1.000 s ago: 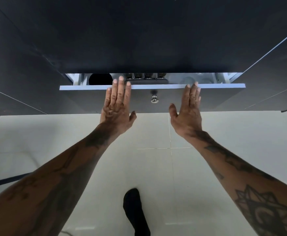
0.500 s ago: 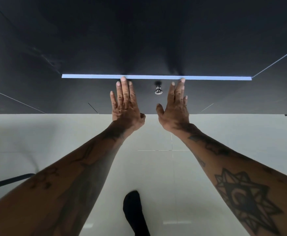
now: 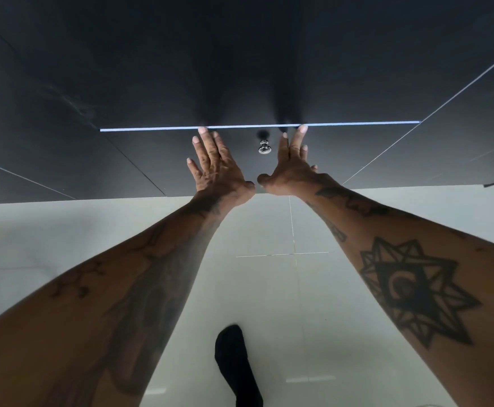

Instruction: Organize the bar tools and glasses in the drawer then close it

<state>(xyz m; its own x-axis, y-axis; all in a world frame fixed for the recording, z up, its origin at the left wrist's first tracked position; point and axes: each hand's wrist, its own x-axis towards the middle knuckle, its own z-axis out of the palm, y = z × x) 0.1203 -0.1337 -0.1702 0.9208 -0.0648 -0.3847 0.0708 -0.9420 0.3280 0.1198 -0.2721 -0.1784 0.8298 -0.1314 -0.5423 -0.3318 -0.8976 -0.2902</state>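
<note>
The dark drawer front (image 3: 357, 151) sits flush under the black counter, with only its thin pale top edge (image 3: 151, 129) showing. A small silver knob (image 3: 264, 148) sticks out at its middle. My left hand (image 3: 216, 165) lies flat on the front just left of the knob, fingers spread, holding nothing. To the knob's right my right hand (image 3: 292, 163) presses flat in the same way, fingertips at the top edge. The drawer's contents, the bar tools and glasses, are hidden.
The black counter top (image 3: 239, 60) fills the upper view, with dark cabinet fronts (image 3: 49, 163) on both sides of the drawer. Below is a pale tiled floor (image 3: 269, 289). My foot in a black sock (image 3: 237, 365) stands on it near the bottom.
The drawer went from partly open, with tools visible inside, to fully pushed in. Both hands moved forward with the front and drew closer to the knob.
</note>
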